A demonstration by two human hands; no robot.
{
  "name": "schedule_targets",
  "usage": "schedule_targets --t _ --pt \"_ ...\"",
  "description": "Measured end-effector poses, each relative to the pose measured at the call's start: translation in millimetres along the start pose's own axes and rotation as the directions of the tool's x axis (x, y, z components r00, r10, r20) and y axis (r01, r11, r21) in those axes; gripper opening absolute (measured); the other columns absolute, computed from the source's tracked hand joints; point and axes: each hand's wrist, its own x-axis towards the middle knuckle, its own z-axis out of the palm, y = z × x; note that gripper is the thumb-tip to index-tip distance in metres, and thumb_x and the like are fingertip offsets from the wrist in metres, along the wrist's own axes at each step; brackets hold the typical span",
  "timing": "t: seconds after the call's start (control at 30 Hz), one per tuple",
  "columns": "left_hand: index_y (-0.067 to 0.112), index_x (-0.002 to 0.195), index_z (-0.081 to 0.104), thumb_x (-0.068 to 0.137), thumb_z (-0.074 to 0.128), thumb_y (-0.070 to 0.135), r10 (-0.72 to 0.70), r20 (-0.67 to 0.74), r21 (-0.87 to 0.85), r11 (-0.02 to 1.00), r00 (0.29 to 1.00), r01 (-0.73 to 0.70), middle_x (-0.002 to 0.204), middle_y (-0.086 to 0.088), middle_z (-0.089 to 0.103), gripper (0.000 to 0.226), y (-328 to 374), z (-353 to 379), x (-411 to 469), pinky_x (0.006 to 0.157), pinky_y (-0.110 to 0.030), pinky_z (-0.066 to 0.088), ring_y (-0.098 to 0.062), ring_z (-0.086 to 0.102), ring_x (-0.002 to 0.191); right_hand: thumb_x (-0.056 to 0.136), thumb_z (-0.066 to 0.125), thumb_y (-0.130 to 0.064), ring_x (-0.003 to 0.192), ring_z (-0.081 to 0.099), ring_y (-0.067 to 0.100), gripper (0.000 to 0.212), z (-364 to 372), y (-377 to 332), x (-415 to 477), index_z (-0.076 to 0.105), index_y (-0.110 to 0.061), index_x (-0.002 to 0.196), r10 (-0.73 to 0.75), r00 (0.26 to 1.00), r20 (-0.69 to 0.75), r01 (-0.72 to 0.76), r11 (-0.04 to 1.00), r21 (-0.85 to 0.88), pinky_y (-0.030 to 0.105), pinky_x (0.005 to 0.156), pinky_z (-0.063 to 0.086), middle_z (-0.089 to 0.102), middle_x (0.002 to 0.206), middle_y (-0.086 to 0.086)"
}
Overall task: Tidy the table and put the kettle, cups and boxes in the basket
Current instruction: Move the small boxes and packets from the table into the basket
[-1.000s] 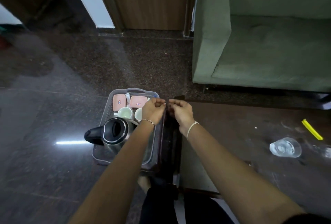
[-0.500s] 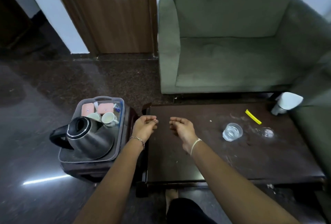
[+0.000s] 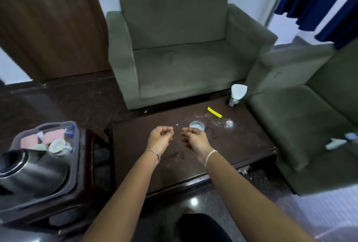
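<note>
Above the middle of the table [image 3: 135, 145], the left hand [image 3: 160, 137] was curled, thumb against fingertips at a small pale speck; whether it pinched anything could not be told. Just beside it, not touching, the right hand [image 3: 194, 139] was clenched with nothing visible in it. A clear glass [image 3: 196, 125] stood just beyond the right hand, a yellow strip [image 3: 214, 112] farther back. Well to the left, the basket [image 3: 56, 124] sat on a dark stand [image 3: 87, 164], containing the kettle [image 3: 29, 172], cups [image 3: 58, 145] and pink boxes [image 3: 53, 136].
</note>
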Motion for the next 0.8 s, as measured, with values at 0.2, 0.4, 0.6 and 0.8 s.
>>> schedule_targets --t 0.2,0.4,0.6,0.8 --pt "0.014 0.096 0.067 0.088 0.061 0.008 -0.016 0.055 0.062 0.998 0.998 0.012 0.092 0.0 0.068 0.012 1 79 36 0.072 -0.024 0.049 -0.015 0.064 0.082 0.09 0.057 -0.005 0.067 0.06 0.011 0.013 -70 -9 52 0.066 -0.013 0.096 0.045 0.993 -0.111 -0.047 0.999 -0.01 0.017 0.055 0.045 0.066 0.083 0.003" --pt "0.016 0.094 0.067 0.085 0.061 0.007 -0.037 0.015 0.176 0.984 0.999 0.034 0.103 -0.008 0.069 0.014 3 156 104 0.088 -0.032 0.05 -0.021 0.063 0.096 0.093 0.05 -0.001 0.065 0.056 0.014 0.018 -132 -31 147 0.064 -0.008 0.102 0.069 0.988 -0.135 -0.076 0.996 -0.047 0.024 0.055 0.044 0.063 0.083 0.009" --pt "0.009 0.098 0.068 0.087 0.06 0.006 -0.098 -0.037 0.238 0.966 0.994 0.104 0.1 -0.007 0.069 0.014 10 215 168 0.095 -0.033 0.048 -0.02 0.062 0.096 0.089 0.052 -0.001 0.063 0.055 0.012 0.019 -173 -51 235 0.067 -0.011 0.093 0.096 0.988 -0.117 -0.118 0.973 -0.199 0.017 0.056 0.047 0.064 0.079 0.005" --pt "0.011 0.099 0.068 0.087 0.062 0.01 -0.146 -0.046 0.29 0.945 0.988 0.153 0.087 0.003 0.064 0.014 -1 248 219 0.068 -0.017 0.042 -0.008 0.057 0.077 0.083 0.055 -0.018 0.08 0.065 0.021 0.014 -200 -43 312 0.066 -0.027 0.085 0.117 0.988 -0.1 -0.153 0.818 -0.554 0.033 0.082 0.053 0.071 0.086 0.001"
